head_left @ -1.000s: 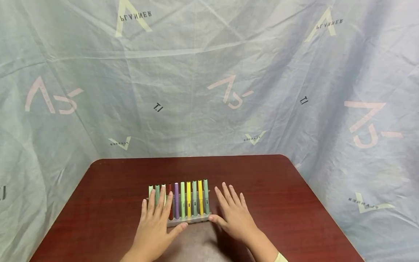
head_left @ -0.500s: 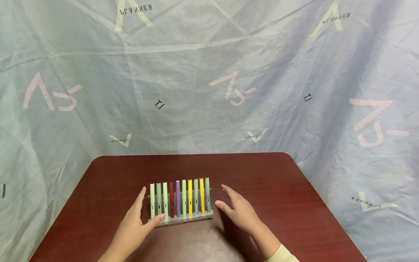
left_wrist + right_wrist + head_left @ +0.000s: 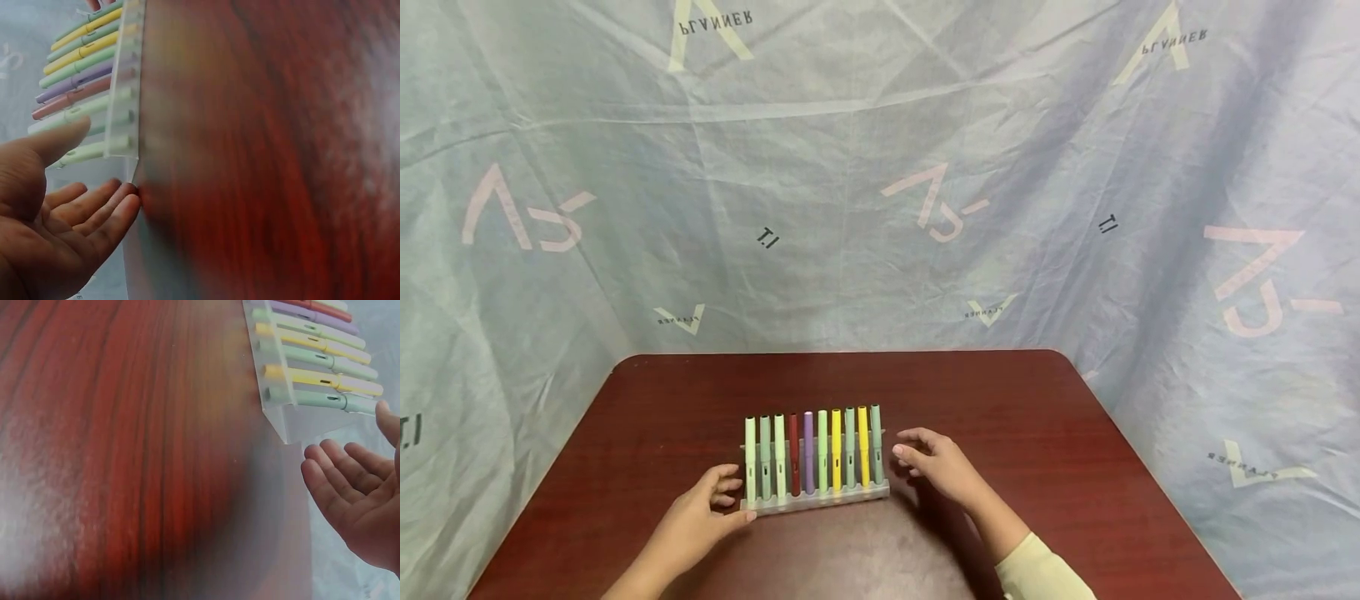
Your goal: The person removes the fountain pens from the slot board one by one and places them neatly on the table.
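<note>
Rack (image 3: 815,502) of ten pens (image 3: 808,452) upright on table (image 3: 1000,400), each pen seated in its own slot, so colours readable in a row. Located between both hands. Left hand (image 3: 700,518): fingers loosely curled, thumb touching rack's left end, nothing gripped; in left wrist view fingertips (image 3: 122,199) at table edge level by rack base. Right hand (image 3: 936,467): relaxed and part open, empty, just beside rack's right end, apparently not touching.

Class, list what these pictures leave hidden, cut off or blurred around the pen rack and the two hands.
- Head view: right hand fingertips hide behind the hand; contact with rack unclear.
- Left wrist view: table blurred; left hand cut by the edge.
- Right wrist view: pens cut by the top edge.
</note>
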Demonstrator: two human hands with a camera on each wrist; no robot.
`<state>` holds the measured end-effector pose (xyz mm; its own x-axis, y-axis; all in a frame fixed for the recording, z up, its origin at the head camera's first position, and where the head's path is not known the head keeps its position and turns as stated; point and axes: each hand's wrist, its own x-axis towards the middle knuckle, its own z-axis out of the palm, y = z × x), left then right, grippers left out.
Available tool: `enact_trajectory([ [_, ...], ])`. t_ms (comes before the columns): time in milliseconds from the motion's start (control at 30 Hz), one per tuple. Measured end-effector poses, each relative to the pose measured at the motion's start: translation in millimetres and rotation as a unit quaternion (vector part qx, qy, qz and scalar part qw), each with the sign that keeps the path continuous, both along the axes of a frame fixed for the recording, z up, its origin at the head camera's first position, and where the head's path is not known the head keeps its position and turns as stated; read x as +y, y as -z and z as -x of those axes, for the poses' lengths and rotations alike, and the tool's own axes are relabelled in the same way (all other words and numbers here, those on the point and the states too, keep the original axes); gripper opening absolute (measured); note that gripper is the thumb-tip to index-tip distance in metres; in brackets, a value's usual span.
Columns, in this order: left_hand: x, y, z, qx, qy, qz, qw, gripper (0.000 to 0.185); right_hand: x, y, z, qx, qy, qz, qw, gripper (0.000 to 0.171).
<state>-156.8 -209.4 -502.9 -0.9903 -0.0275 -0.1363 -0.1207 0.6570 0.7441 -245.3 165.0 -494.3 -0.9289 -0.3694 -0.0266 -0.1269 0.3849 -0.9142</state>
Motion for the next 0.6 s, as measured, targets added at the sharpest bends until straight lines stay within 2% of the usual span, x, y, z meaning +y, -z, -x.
enact_trajectory([
  [133, -3, 4.7, 1.7, 0.009, 0.003, 0.013, 0.9999, 0.064, -5, 5.6, 3.0, -0.021, -0.009, 0.044, 0.999, 0.053],
  [333, -2, 4.8, 2.2, 0.039, 0.009, 0.041, 0.9984, 0.030, -16, 9.6, 7.2, -0.031, -0.009, 0.082, 0.996, 0.045],
  [433, 0, 6.9, 3.1, 0.054, 0.013, 0.059, 0.9967, 0.024, -21, 6.2, 6.1, -0.041, -0.008, 0.099, 0.994, 0.040],
  [600, 1, 10.1, 3.1, 0.073, 0.024, 0.079, 0.9939, 0.019, -29, -9.0, -2.7, -0.056, -0.004, 0.120, 0.991, 0.036],
])
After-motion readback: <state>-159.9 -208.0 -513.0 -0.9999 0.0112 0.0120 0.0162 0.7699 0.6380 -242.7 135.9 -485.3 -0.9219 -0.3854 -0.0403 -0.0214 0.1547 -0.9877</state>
